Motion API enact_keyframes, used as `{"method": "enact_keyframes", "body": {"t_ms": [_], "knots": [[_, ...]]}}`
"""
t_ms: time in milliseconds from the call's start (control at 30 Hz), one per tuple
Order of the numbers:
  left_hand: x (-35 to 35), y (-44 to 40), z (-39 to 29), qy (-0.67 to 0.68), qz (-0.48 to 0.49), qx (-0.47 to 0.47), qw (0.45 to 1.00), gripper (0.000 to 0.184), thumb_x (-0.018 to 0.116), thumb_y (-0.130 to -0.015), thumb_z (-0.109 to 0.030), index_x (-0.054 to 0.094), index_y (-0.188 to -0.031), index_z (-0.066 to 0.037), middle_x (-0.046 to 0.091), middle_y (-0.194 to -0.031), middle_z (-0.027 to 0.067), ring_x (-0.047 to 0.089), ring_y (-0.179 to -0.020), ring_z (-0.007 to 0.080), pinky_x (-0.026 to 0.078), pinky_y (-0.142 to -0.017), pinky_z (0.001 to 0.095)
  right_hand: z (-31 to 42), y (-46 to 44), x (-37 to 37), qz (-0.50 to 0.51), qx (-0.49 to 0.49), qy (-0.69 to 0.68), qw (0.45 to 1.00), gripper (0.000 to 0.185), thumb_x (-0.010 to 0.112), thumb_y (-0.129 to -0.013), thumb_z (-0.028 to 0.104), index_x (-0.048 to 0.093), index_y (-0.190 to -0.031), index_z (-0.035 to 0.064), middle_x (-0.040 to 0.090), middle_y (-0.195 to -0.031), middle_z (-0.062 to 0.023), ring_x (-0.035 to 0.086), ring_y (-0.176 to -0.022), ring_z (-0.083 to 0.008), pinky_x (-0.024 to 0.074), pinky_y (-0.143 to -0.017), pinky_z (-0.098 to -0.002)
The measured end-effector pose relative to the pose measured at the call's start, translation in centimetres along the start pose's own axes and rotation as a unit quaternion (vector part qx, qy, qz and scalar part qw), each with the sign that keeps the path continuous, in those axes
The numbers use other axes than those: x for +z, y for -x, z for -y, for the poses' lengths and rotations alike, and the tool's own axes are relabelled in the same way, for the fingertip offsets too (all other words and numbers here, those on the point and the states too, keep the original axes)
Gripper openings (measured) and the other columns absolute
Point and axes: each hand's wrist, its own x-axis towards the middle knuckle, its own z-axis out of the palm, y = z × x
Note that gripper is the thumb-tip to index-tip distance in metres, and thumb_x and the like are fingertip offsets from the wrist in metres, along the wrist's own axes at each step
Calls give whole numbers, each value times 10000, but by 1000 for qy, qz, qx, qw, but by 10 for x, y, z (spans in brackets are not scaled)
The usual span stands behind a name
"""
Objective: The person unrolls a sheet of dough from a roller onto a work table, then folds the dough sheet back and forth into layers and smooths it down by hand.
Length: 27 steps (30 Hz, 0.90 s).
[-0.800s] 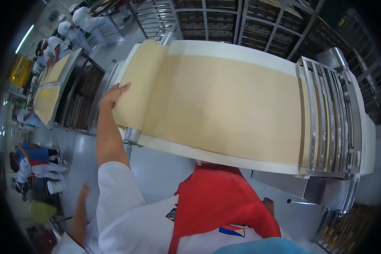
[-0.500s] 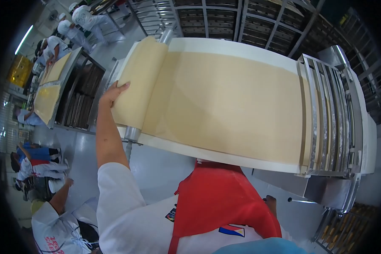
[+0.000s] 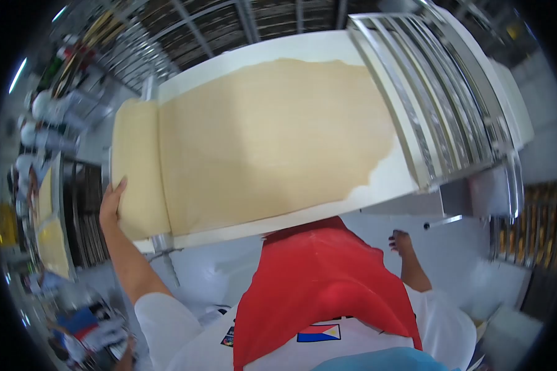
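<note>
A wide sheet of dough [image 3: 272, 142] lies on the white belt [image 3: 390, 170] of a sheeting machine. Its left end is wound into a thick dough roll [image 3: 139, 167] around a metal rolling bar [image 3: 161, 241], whose ends stick out. My left hand [image 3: 111, 201] rests against the outer left side of that roll, thumb apart from the fingers; some fingertips are hidden. My right hand [image 3: 401, 241] hangs beside my red apron [image 3: 322, 272], away from the dough, fingers loosely bent and holding nothing. The sheet's right end has a ragged edge, short of the metal slats [image 3: 427, 99].
A metal handle [image 3: 442, 222] juts out below the machine's right end. Tall racks [image 3: 229, 31] stand behind the belt. At left is another table with dough sheets [image 3: 52, 247] and people nearby. A rack of baked goods [image 3: 529, 229] stands at the lower right.
The dough sheet has moved left, and its ragged right end now shows clear of the slats. My left hand remains on the roll. My right hand shows more fully, and the view has turned.
</note>
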Motion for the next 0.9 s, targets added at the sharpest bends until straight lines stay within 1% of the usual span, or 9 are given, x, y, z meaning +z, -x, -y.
{"method": "enact_keyframes", "body": {"t_ms": [167, 200, 267, 333, 400, 467, 533, 600, 900], "knots": [[-2, 13, -11, 1, 9, -55, 998, 678, 675, -968, -366, 440, -1441, 60, 575, -1370, 199, 602, -1197, 302, 475, -1027, 434, -45, -40, -18, -55, -69, -236, 968, 193, 514, -985, 261, 577, -985, 79, 597, -797, -95, 547, -584, -195, 445, -455, -356], [-1, 9, -4, 44, 83, -22, 995, 704, 666, -972, -378, 407, -1462, 56, 572, -1370, 208, 618, -1176, 313, 502, -1003, 438, -58, -48, -30, -63, -84, -266, 958, 170, 512, -983, 247, 564, -954, 89, 581, -760, -78, 531, -577, -186, 436, -451, -344], [-6, -3, 7, 5, 42, -24, 999, 693, 644, -983, -394, 418, -1459, 55, 584, -1358, 199, 614, -1190, 302, 505, -1004, 407, -45, -25, -41, -196, -43, -275, 940, 247, 513, -977, 262, 587, -1124, 77, 595, -846, -78, 543, -625, -180, 463, -481, -362], [-8, -8, -4, -31, -22, -35, 999, 687, 640, -984, -401, 429, -1452, 56, 589, -1353, 196, 615, -1191, 297, 507, -1002, 396, -57, -40, -50, -273, -36, -241, 931, 400, 520, -978, 319, 533, -1311, 99, 599, -988, -88, 574, -735, -198, 507, -560, -378], [-6, 12, -8, 64, 97, -44, 992, 674, 629, -987, -410, 453, -1440, 57, 597, -1348, 185, 618, -1186, 289, 502, -1005, 389, -72, -66, -65, -317, -32, -294, 901, 539, 525, -977, 384, 432, -1444, 131, 580, -1116, -98, 604, -907, -241, 548, -686, -403], [-8, 15, -6, 52, 67, -39, 996, 627, 615, -991, -408, 513, -1391, 65, 631, -1302, 173, 633, -1152, 263, 506, -985, 378, -95, -103, -94, -219, -65, -401, 887, 577, 477, -1000, 445, 366, -1499, 177, 495, -1371, -116, 546, -1189, -312, 536, -912, -545], [1, 19, -9, -48, -37, -16, 998, 670, 670, -954, -430, 529, -1371, 74, 642, -1276, 176, 631, -1133, 246, 494, -969, 363, -61, -101, -115, -165, -68, -438, 881, 601, 461, -1005, 470, 343, -1528, 199, 416, -1516, -91, 389, -1375, -330, 417, -1075, -583], [0, 4, 2, -75, -71, -17, 995, 764, 751, -881, -475, 524, -1389, 48, 644, -1274, 164, 614, -1150, 243, 460, -1008, 369, -25, -109, -127, -168, -54, -471, 864, 609, 468, -997, 468, 361, -1527, 190, 451, -1511, -41, 449, -1328, -300, 326, -1102, -588], [12, 18, -13, -129, -164, -54, 976, 784, 794, -850, -465, 509, -1388, 28, 658, -1250, 156, 639, -1110, 234, 504, -955, 371, 9, -123, -119, -183, 9, -504, 844, 665, 418, -1004, 536, 358, -1501, 99, 564, -1348, -64, 537, -1214, -290, 351, -1087, -609]]}}
